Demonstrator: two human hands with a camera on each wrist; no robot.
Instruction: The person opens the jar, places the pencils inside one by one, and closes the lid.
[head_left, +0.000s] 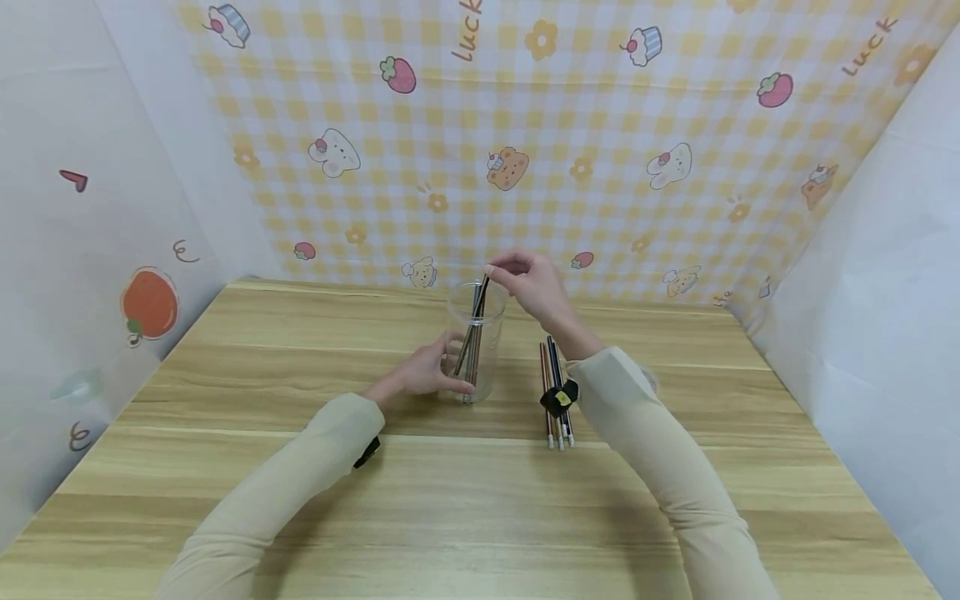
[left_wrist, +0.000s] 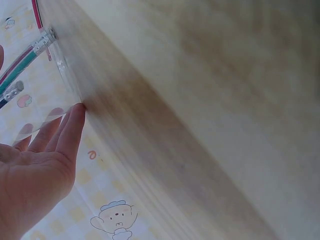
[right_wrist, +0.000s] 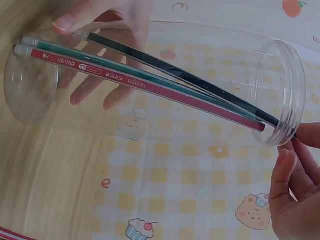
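Three pencils [right_wrist: 145,89] are leaning in a clear jar [head_left: 491,367] — left hand [head_left: 429,369] gripping it, right hand [head_left: 534,287] pinching dark pencil [right_wrist: 185,80] at rim — likely inserting, next needing release.

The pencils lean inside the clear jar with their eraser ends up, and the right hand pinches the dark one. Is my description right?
Not quite: the right wrist view shows the eraser ends down, not up. The pencils do lean inside the clear jar, and the right hand pinches the dark one.
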